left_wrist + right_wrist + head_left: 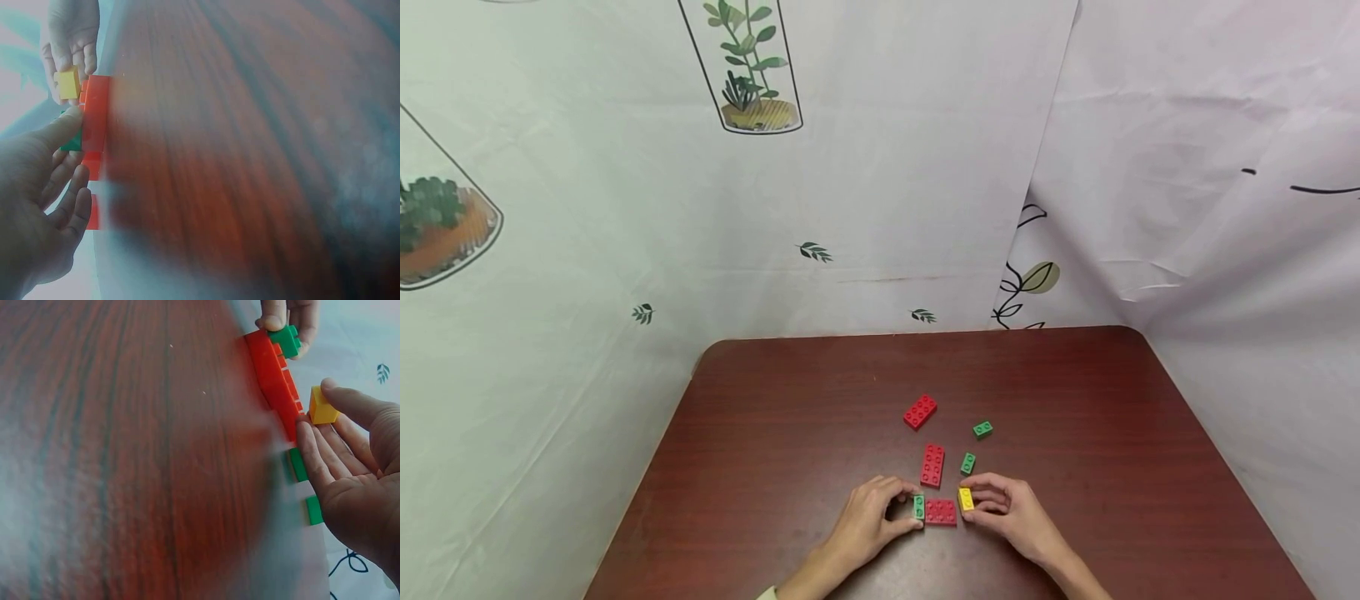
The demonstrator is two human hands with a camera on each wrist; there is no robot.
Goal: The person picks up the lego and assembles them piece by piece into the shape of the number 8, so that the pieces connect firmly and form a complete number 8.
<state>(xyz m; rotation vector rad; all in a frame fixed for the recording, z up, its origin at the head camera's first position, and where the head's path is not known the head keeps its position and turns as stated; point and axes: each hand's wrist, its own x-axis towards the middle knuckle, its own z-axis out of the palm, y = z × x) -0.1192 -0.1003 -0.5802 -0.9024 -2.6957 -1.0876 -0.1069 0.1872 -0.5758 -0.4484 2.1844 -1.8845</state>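
Pinched between the thumb and fingers of the left hand (872, 510): the green brick (918, 507), at the left end of the near red brick (941, 512) and, judging by the wrist views, up at stud height; fully seated or merely resting there, impossible to tell. Pinched likewise in the right hand (1011, 512): the yellow brick (966, 500), just off the right end of the near red brick, seemingly raised clear of the table (760, 467). For good work at the green end, best to match sockets to studs first, then press straight down with even force, never on one corner. At the yellow end, wiser to keep the brick level, with the pinch high on its sides and fingertips out from under its base. Worth steadying the near red brick against sliding or twisting, being small and probably light. Also worth watching stray fingers: just beyond the near red brick, the middle red brick (932, 465), close to the left fingertips; beyond and to its right, the nearer loose green (968, 463), close to the right fingertips, and past that the farther loose green (982, 429). Well beyond the near red brick and slightly left, the far red brick (920, 412), lying askew. Farthest out, past the table's back edge, a leaf-printed cloth (887, 167).
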